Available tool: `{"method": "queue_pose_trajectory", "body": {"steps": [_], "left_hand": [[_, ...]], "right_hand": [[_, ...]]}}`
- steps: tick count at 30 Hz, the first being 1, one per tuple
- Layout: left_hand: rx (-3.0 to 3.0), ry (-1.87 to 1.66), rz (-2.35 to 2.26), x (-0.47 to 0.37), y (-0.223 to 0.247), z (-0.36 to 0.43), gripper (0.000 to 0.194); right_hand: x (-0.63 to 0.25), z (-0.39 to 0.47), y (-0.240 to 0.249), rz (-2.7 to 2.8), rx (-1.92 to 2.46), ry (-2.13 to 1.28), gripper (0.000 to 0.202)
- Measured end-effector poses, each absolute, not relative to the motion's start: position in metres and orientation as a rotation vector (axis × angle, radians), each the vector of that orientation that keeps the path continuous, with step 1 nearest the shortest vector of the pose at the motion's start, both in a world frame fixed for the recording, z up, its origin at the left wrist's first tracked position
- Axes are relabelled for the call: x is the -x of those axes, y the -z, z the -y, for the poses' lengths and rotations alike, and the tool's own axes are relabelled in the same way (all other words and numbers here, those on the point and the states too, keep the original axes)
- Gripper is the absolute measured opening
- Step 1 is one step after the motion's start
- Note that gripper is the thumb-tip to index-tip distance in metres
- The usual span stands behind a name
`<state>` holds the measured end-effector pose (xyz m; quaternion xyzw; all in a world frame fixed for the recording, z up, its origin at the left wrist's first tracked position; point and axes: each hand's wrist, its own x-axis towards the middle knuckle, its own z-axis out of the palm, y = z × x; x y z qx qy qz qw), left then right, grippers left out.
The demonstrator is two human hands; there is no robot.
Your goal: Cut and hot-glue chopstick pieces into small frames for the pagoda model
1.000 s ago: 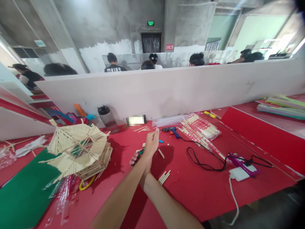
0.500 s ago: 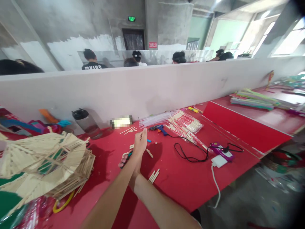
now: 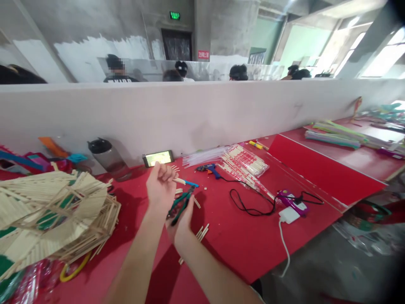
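My left hand [image 3: 160, 184] is closed, its fingers curled around a short pale wooden stick [image 3: 179, 181] whose end points right. My right hand [image 3: 183, 221], just below it, grips a pair of pliers [image 3: 181, 204] with dark green handles, the handles spread and the jaws pointing up and right. Beyond the jaws lies a blue pen-like object [image 3: 191, 184] on the red tabletop. Short cut sticks [image 3: 203, 232] rest to the right of my right forearm. At the left stands a large built piece of wooden sticks [image 3: 63, 215], fan-like on top.
A phone [image 3: 158, 158] leans by the white partition [image 3: 152, 114], near a dark-lidded bottle [image 3: 109, 158]. Right of my hands are a blue glue gun [image 3: 209, 169], bagged sticks [image 3: 245, 160], a black cable [image 3: 253, 211] and a purple power strip [image 3: 292, 202]. Several people sit beyond the partition.
My hands have moved apart; the left has shifted left and the pliers in my right hand now show plainly. The view has tilted down slightly.
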<state>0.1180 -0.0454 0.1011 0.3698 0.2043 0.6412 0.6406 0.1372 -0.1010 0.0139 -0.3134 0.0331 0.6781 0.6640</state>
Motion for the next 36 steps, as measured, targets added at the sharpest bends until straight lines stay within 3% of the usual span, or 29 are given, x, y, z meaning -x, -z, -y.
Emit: {"method": "queue_pose_trajectory", "body": {"steps": [2, 7, 15, 21, 26, 32, 36], "left_hand": [[-0.72, -1.45, -0.426, -0.095, -0.101, 0.048, 0.045], [-0.691, -1.53, -0.434, -0.072, -0.082, 0.058, 0.044], [-0.751, -1.559, -0.48, -0.073, -0.077, 0.067, 0.046], [-0.748, -1.56, -0.557, -0.064, -0.07, 0.054, 0.045], [-0.819, -1.602, -0.565, -0.058, -0.059, 0.04, 0.044], [-0.55, -1.549, -0.383, -0.074, -0.052, 0.039, 0.036], [-0.441, -1.551, -0.294, -0.077, -0.051, 0.038, 0.033]], "right_hand": [[-0.146, 0.103, -0.017, -0.15, 0.618, -1.508, 0.059], [-0.212, 0.103, -0.01, 0.316, 0.825, -1.339, 0.053], [-0.32, 0.095, 0.011, 1.701, 1.846, -0.151, 0.044], [-0.326, 0.099, 0.02, 1.932, 2.225, 0.154, 0.042], [-0.312, 0.095, 0.006, 1.824, 1.91, -0.066, 0.04], [-0.257, 0.07, -0.028, 1.345, 0.999, -1.355, 0.041], [-0.241, 0.043, -0.033, 0.991, 0.909, -1.466, 0.038]]}}
